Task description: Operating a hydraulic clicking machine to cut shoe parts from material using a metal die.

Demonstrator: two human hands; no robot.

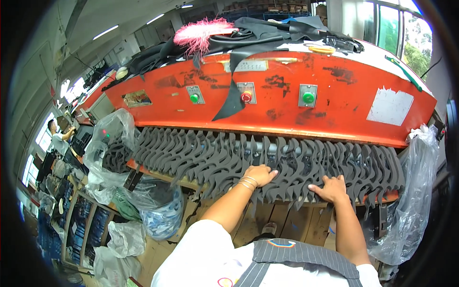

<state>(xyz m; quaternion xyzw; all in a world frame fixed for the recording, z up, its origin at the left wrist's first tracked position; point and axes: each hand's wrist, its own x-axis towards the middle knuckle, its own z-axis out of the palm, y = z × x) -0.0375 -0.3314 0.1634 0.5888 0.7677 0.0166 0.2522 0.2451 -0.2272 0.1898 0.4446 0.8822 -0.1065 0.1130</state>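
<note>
A long row of curved dark grey cut pieces [210, 160], foam-like, stands packed close together along the front ledge of an orange machine. In the middle of the row, my left hand [258, 176] grips some of the pieces, its fingers bent over them and partly hidden. Farther right, my right hand [331, 188] closes over the front ends of other pieces, with its thumb stretched toward the left. Between the two hands runs a short stretch of the same pieces. Several bracelets circle my left wrist.
The orange machine panel [191, 103] carries a red button [246, 96] and two green ones. Dark sheet material [267, 36] and pink strands [203, 34] lie on top. Clear plastic bags hang at both ends, the right one [411, 191] near my arm. A person [60, 138] stands far left.
</note>
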